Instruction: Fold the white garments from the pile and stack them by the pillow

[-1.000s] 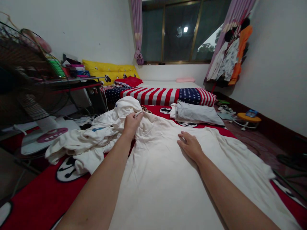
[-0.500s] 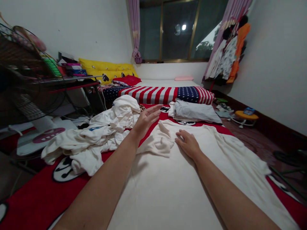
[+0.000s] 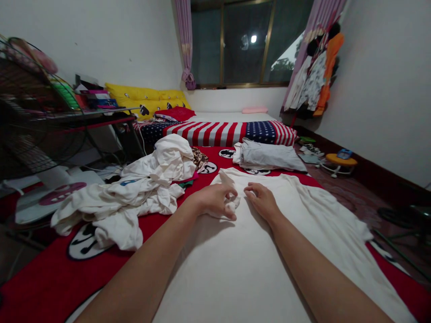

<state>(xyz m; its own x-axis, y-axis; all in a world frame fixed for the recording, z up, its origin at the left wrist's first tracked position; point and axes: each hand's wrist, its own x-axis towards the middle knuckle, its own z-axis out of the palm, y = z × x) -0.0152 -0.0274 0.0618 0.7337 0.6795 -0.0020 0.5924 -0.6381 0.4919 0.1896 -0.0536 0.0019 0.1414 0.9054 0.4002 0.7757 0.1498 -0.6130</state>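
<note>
A cream-white shirt [image 3: 235, 264] lies spread out in front of me, with one folded-over part [image 3: 226, 178] bunched near its far left side. Over that bunched cloth is my left hand [image 3: 218, 198], its fingers curved and the thumb apart; some cloth shows between them, not visibly pinched. Just to the right, my right hand [image 3: 261, 199] rests on the shirt with fingers loosely bent and apart, holding nothing. Both forearms reach across the shirt from below.
A rumpled heap of white clothes [image 3: 148, 179] lies left on the red patterned blanket [image 3: 40, 282]. Folded grey clothing [image 3: 271, 154] sits beyond the shirt. A fan [image 3: 27, 112] stands at left, a yellow stool [image 3: 340, 160] at right, and a bed with a flag-patterned cover [image 3: 215, 131] behind.
My left hand has come down from above the blanket onto the bunched cloth, its fingers going from stretched out to curved. My right hand stays nearly in place. The view has shifted slightly.
</note>
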